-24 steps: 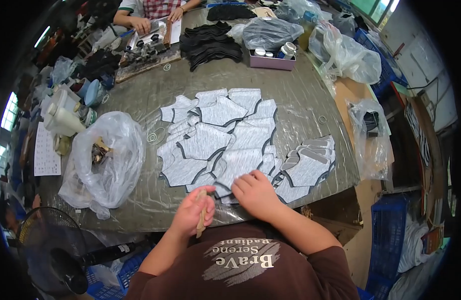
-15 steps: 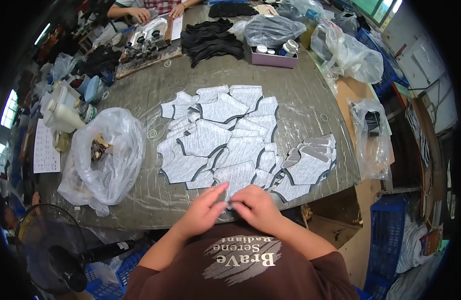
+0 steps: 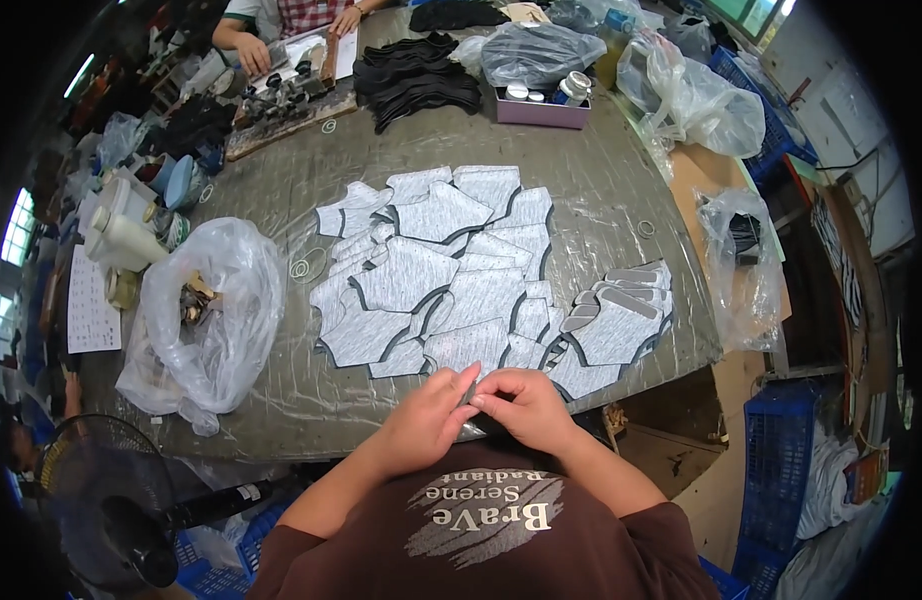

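Note:
At the near edge of the table, my left hand (image 3: 427,415) and my right hand (image 3: 526,405) meet, with fingertips pinched together. Between them is a small dark grey piece (image 3: 468,397), mostly covered by the fingers. Just beyond lies a spread of heathered light grey cut fabric pieces (image 3: 406,272) with dark edges, overlapping in loose piles. The nearest fabric piece (image 3: 466,346) touches or almost touches my fingertips. Right of my hands, a smaller fanned stack of similar pieces (image 3: 613,328) carries plain darker grey patches.
A clear plastic bag (image 3: 251,300) with scraps stands at left, near a white bottle (image 3: 126,235). Black fabric pieces (image 3: 416,85) and a purple box (image 3: 543,113) with small bottles sit at the far side. Across the table, another person's hand (image 3: 252,55) rests by a metal fixture. A fan (image 3: 106,490) stands lower left.
My hands have risen slightly and drawn closer, fingers now pinched around the small grey piece. The fabric piles keep their arrangement. The other person's hand has shifted left.

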A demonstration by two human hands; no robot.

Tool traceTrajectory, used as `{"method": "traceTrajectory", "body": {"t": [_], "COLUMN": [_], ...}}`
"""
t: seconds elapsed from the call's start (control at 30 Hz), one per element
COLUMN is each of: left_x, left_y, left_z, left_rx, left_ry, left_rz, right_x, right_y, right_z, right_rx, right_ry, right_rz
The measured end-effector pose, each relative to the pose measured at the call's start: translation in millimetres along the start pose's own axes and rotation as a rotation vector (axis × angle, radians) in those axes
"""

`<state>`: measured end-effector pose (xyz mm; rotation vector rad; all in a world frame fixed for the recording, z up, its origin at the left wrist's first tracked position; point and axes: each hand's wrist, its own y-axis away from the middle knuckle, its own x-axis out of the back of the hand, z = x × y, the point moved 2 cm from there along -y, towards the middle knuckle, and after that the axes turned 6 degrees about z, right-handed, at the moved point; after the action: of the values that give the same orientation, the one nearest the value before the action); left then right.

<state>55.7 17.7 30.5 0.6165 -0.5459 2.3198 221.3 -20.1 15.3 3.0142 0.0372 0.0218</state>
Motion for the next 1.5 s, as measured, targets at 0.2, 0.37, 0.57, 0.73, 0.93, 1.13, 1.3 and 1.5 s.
{"method": "traceTrajectory", "body": {"t": [0.2, 0.37, 0.57, 0.73, 0.93, 1.13, 1.3, 1.5], "left_x": [0, -3, -3, -10, -10, -17, -7, 15], "left_y": [1, 2, 2, 8, 6, 9, 6, -12], "left_z": [-3, -7, -10, -19, -15, -20, -33, -4], "left_rx": [0.032, 0.016, 0.088, 0.332, 0.391, 0.653, 0.666, 0.036], "left_ry": [-0.011, 0.051, 0.275, 0.634, 0.843, 1.307, 0.863, 0.041], "left_rz": [-0.021, -0.024, -0.066, -0.063, -0.07, -0.012, 0.292, 0.047], "right_x": [-1, 0, 1, 0, 0, -3, -5, -13], "right_y": [0, -1, -2, -3, -3, -4, -6, -4], "right_z": [6, 12, 18, 17, 21, 26, 28, 27], "right_rx": [-0.045, -0.166, -0.291, -0.281, -0.259, -0.26, -0.256, -0.25], "right_ry": [-0.084, -0.263, -0.373, -0.441, -0.491, -0.616, -0.901, -0.724], "right_rz": [0.015, -0.026, -0.063, -0.076, -0.097, -0.105, -0.123, -0.202]}}
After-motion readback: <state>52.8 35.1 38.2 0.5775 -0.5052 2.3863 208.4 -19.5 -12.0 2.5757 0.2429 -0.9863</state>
